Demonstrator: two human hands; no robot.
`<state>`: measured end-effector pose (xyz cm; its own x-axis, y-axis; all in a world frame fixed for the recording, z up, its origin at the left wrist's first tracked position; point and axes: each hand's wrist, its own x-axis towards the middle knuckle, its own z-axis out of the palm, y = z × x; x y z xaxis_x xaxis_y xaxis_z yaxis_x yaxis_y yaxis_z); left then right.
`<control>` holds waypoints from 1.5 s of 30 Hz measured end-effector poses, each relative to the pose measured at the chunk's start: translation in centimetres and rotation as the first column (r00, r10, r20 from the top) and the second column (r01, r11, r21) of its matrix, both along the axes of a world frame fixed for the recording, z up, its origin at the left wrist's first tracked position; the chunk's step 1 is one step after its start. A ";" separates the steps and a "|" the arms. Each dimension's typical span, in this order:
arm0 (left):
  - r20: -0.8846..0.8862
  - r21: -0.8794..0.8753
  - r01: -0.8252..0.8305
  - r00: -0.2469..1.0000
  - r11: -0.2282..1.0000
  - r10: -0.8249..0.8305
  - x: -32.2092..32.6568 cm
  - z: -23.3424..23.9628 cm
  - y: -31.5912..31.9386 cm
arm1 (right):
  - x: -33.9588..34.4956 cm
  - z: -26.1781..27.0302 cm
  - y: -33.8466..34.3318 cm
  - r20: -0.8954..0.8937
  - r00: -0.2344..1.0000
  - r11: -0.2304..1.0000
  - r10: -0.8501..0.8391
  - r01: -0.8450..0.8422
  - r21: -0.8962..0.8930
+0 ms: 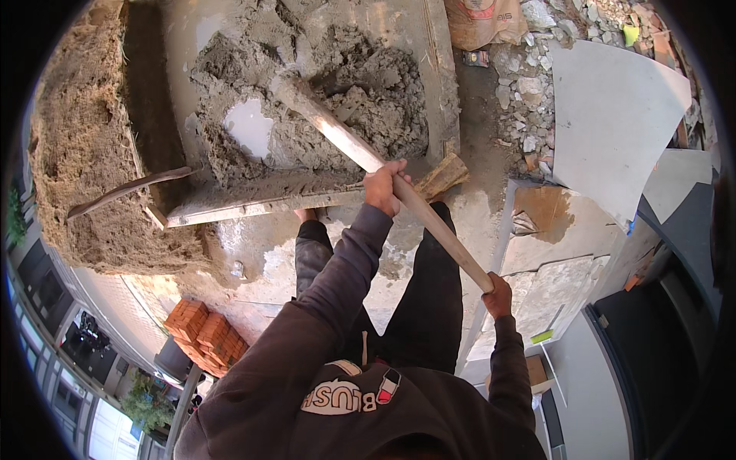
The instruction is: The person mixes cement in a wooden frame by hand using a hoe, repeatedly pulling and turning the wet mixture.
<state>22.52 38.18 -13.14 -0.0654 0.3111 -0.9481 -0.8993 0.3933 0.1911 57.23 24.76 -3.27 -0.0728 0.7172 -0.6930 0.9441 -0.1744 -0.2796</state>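
Note:
My left hand grips the middle of a long wooden tool handle. At the handle's near end, on the right, my right hand is closed around it. The handle slants up and left over a wood-edged mixing trough. Its far end is coated with wet grey mortar, and the tool's head cannot be made out. Lumpy wet mortar lies heaped in the trough, with a pool of greyish water on its left side.
A sand heap rises left of the trough, with a curved stick across its edge. A wood block sits at the trough's near right corner. Rubble, a paper sack and a grey sheet lie right. Stacked bricks stand lower left.

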 end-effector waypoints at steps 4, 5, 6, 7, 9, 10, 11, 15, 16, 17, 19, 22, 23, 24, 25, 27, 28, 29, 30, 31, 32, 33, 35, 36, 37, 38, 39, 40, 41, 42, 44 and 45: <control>-0.194 0.127 -0.025 0.980 0.992 0.050 -7.1 6.8 3.4 | -7.4 1.6 5.8 -0.190 0.981 0.999 0.044 -0.040 0.023; -0.251 0.174 -0.031 0.965 0.984 0.075 -9.1 7.4 4.6 | -9.7 2.8 7.6 -0.265 0.962 0.997 0.061 -0.072 -0.033; -0.285 0.225 -0.036 0.953 0.974 0.101 -11.4 6.8 5.3 | -11.8 4.0 8.9 -0.336 0.939 0.990 0.072 -0.108 -0.089; -0.315 0.265 -0.042 0.941 0.963 0.128 -13.2 5.9 5.9 | -13.7 5.1 9.6 -0.334 0.940 0.989 0.076 -0.114 -0.096; -0.418 0.161 -0.004 0.906 0.987 0.072 -15.0 5.1 7.5 | -16.7 6.9 10.5 -0.331 0.942 0.959 0.059 -0.146 -0.243; -0.410 0.145 0.026 0.911 0.989 0.037 -15.5 3.8 7.2 | -17.5 7.7 10.1 -0.334 0.940 0.956 0.063 -0.153 -0.251; -0.410 0.138 0.020 0.911 0.990 0.039 -14.7 2.4 6.3 | -17.8 8.8 9.1 -0.310 0.951 0.930 -0.003 -0.111 -0.350; -0.073 -0.135 0.161 0.982 0.978 -0.172 -9.8 -5.0 0.4 | -18.3 13.4 6.2 -0.264 0.955 0.855 -0.135 -0.022 -0.518; -0.041 -0.136 0.178 0.982 0.975 -0.185 -9.0 -5.8 -0.1 | -18.1 14.0 5.7 -0.257 0.957 0.865 -0.134 -0.014 -0.502; -0.011 -0.139 0.195 0.980 0.971 -0.199 -8.2 -6.0 -0.5 | -17.9 14.4 5.1 -0.240 0.960 0.855 -0.143 -0.002 -0.518; 0.028 -0.138 0.209 0.978 0.968 -0.207 -8.0 -5.3 -0.3 | -17.8 15.1 5.4 -0.239 0.959 0.864 -0.153 0.013 -0.504; 0.062 -0.140 0.201 0.979 0.970 -0.194 -9.1 -4.5 0.1 | -18.0 17.8 7.3 -0.229 0.964 0.838 -0.137 -0.011 -0.545; 0.067 -0.140 0.175 0.984 0.975 -0.167 -9.6 -4.3 -0.2 | -18.0 18.6 8.1 -0.237 0.961 0.841 -0.140 -0.011 -0.541; 0.130 -0.084 0.117 0.986 0.990 -0.105 -9.7 -3.0 -0.6 | -17.7 19.7 9.0 -0.244 0.961 0.834 -0.127 -0.030 -0.551; 0.126 -0.087 0.119 0.986 0.989 -0.107 -9.7 -1.7 -0.5 | -17.2 20.1 9.6 -0.257 0.960 0.830 -0.112 -0.052 -0.555; 0.064 -0.110 0.053 0.997 0.992 -0.047 -9.3 1.5 -0.3 | -14.3 20.4 9.5 -0.297 0.950 0.844 -0.099 -0.078 -0.530; 0.067 -0.078 0.017 0.998 0.997 -0.012 -8.2 3.1 -0.4 | -12.4 20.2 9.1 -0.299 0.954 0.864 -0.026 -0.129 -0.487; 0.068 -0.093 0.025 0.997 0.995 -0.019 -6.9 4.5 -0.9 | -10.4 19.8 8.6 -0.298 0.954 0.875 0.045 -0.181 -0.449; 0.058 -0.058 -0.014 0.998 0.998 0.017 -6.0 5.8 -1.4 | -8.3 18.7 8.0 -0.248 0.966 0.889 0.076 -0.178 -0.421; 0.047 -0.022 -0.053 0.997 0.998 0.054 -4.9 6.7 -1.9 | -6.1 17.2 7.1 -0.197 0.975 0.902 0.106 -0.178 -0.393; 0.057 -0.013 -0.065 0.996 0.998 0.066 -3.2 7.1 -1.7 | -3.5 14.5 5.9 -0.147 0.984 0.952 0.097 -0.135 -0.276; 0.081 -0.027 -0.076 0.994 0.997 0.078 -1.3 7.7 -2.5 | -0.9 11.8 3.7 -0.085 0.993 0.980 0.076 -0.090 -0.176; 0.043 -0.072 -0.091 0.995 0.993 0.095 1.8 6.3 -4.3 | 3.0 3.5 1.4 0.020 0.997 0.995 0.072 -0.071 -0.067; -0.017 -0.065 -0.130 0.991 0.989 0.129 2.1 5.4 -3.5 | 3.6 1.1 2.0 -0.029 0.998 0.998 0.051 -0.051 0.023; -0.031 0.016 -0.062 0.998 0.998 0.062 2.6 7.6 -4.7 | 3.6 1.4 0.9 -0.044 0.999 0.998 0.009 -0.006 0.070; -0.021 0.179 -0.021 0.999 0.984 0.026 2.4 7.7 -3.3 | 4.1 -1.0 2.8 -0.044 0.999 0.990 0.032 -0.025 0.135; 0.006 0.237 0.003 1.000 0.971 -0.004 2.4 9.0 -5.4 | 3.8 -1.1 2.8 -0.028 0.998 0.994 0.059 -0.056 0.096; 0.019 0.203 -0.010 1.000 0.979 0.006 2.3 9.5 -5.1 | 3.5 -2.0 3.3 0.001 1.000 0.999 0.031 -0.031 -0.010; 0.003 0.246 -0.005 1.000 0.969 0.004 2.1 9.4 -3.5 | 3.2 -2.7 4.2 -0.015 0.999 0.999 0.030 -0.030 0.034; -0.033 0.213 -0.004 0.999 0.977 0.012 2.0 9.8 -2.9 | 3.5 -2.8 3.6 -0.044 0.998 0.999 0.035 -0.033 0.036; -0.039 0.140 -0.003 0.999 0.990 0.008 2.1 10.5 -3.7 | 4.5 -1.8 2.0 -0.090 0.996 0.997 0.022 -0.015 0.079; -0.020 0.126 0.010 1.000 0.992 -0.007 1.8 11.2 -4.2 | 4.0 -0.9 2.4 -0.080 0.996 0.997 0.039 -0.033 0.071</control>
<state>24.33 33.94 -1.93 -0.0802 0.4285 -0.9000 -0.8917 0.3727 0.2569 61.22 27.14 -4.12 -0.1535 0.7595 -0.6322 0.9230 -0.1183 -0.3661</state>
